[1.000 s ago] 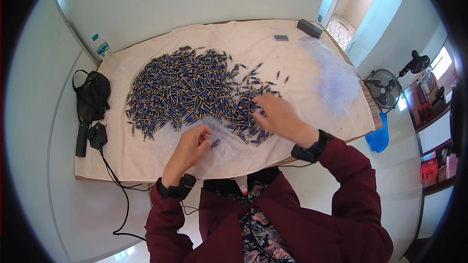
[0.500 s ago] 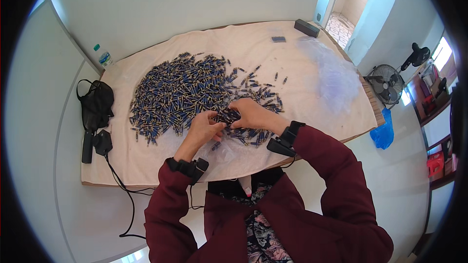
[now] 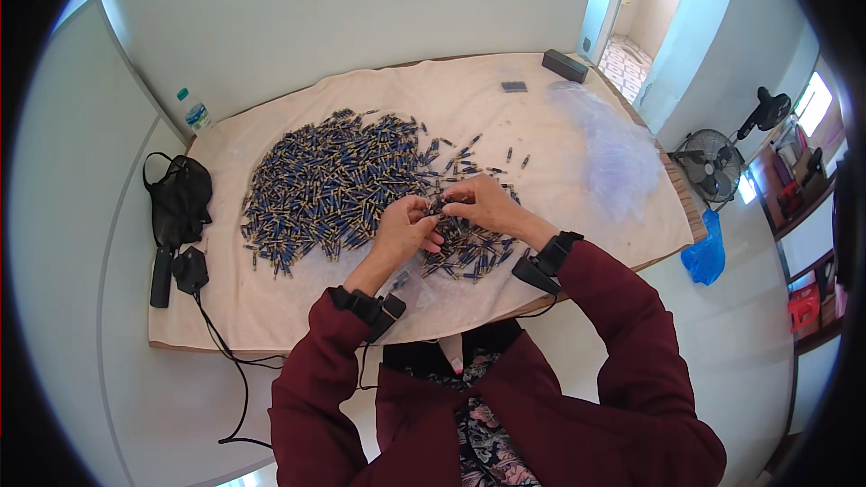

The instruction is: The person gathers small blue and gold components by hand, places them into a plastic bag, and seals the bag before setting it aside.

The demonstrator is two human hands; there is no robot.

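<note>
1. Right grip (image 3: 484, 204) pinches small dark parts (image 3: 437, 206), no longer well apart from the left grip (image 3: 403, 229)
2. Handling is now two-handed, though the left grip's own hold is too hidden to tell
3. The blue-and-gold heap (image 3: 334, 176) lies just beyond, on the table (image 3: 207, 307)

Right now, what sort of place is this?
Probably a room in a home or small workshop, used for hand work: a cloth-covered table bears a big pile of small blue-and-gold cylinders, and off to the right are a fan and a patterned floor beyond a doorway.
</note>
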